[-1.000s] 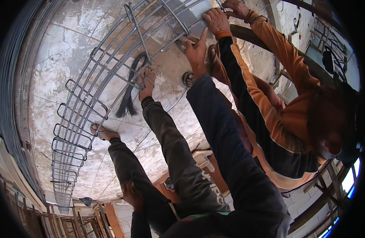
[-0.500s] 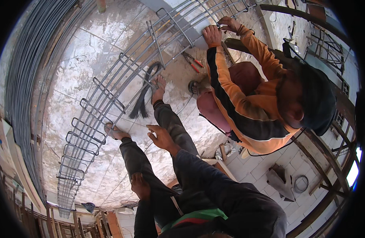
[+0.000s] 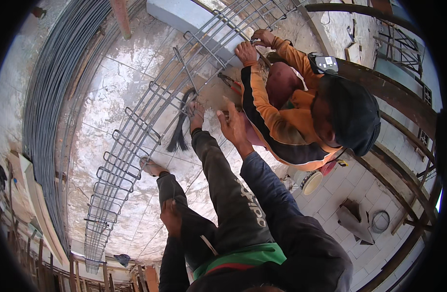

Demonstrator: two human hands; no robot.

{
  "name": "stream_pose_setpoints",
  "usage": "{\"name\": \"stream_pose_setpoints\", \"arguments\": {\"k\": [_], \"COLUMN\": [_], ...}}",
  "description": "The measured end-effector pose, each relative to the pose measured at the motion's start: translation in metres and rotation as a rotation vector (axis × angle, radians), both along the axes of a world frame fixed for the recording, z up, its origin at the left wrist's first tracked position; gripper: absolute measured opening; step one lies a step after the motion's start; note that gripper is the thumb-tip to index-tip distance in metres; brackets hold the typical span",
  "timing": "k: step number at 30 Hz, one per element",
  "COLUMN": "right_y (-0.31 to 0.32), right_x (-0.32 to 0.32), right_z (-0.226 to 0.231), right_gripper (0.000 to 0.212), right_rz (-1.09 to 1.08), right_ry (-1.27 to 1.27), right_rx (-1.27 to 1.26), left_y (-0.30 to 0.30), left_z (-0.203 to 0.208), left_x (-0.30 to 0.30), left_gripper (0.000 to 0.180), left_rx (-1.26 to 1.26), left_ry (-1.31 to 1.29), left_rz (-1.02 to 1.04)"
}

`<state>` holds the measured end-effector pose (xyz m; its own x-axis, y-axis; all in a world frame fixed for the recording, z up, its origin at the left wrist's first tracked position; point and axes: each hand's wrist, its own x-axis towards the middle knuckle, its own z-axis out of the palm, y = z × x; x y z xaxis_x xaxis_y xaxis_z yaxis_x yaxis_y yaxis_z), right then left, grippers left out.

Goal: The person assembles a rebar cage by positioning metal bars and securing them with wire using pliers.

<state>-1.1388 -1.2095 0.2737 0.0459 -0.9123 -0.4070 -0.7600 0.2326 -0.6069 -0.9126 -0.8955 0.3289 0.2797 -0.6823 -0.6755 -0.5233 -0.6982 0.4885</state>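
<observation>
My right hand (image 3: 235, 130) reaches out in the air with its fingers apart and nothing in them. Just past its fingertips lie red-handled pliers (image 3: 228, 82), partly hidden by a co-worker's sleeve. My left hand (image 3: 171, 217) rests on my left leg, holding nothing I can see. A long steel rebar cage (image 3: 148, 109) with square stirrups runs from the lower left to the top right, beyond my feet. A bundle of dark tie wire (image 3: 177, 134) lies on the floor by my right foot. The co-worker's hands (image 3: 246, 52) are at the far part of the cage.
A co-worker in an orange and black top (image 3: 296, 126) crouches close on my right. Long steel rods (image 3: 55, 97) lie along the left. A grey block (image 3: 184, 19) sits under the far cage. A white bucket (image 3: 311, 182) and a wire coil (image 3: 380, 221) are on the right.
My right hand has moved forward and right, toward the pliers, its fingers spread. My left hand stays on my leg. The view has shifted, and the co-worker's hands remain at the cage.
</observation>
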Motion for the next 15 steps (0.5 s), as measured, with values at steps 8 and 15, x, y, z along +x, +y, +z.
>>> {"name": "stream_pose_setpoints", "arguments": {"k": [8,15], "right_y": [0.03,0.17], "right_x": [-0.03,-0.089], "right_z": [0.027,0.028], "right_gripper": [0.02,0.029], "right_rz": [-0.018,-0.002], "right_ry": [-0.118,0.141], "right_rx": [0.19,0.445], "left_y": [-0.095,-0.043], "left_z": [0.03,0.058], "left_x": [-0.024,-0.021], "left_gripper": [0.036,0.021], "left_rx": [0.013,0.004], "left_ry": [0.192,0.149], "left_rz": [0.09,-0.251]}}
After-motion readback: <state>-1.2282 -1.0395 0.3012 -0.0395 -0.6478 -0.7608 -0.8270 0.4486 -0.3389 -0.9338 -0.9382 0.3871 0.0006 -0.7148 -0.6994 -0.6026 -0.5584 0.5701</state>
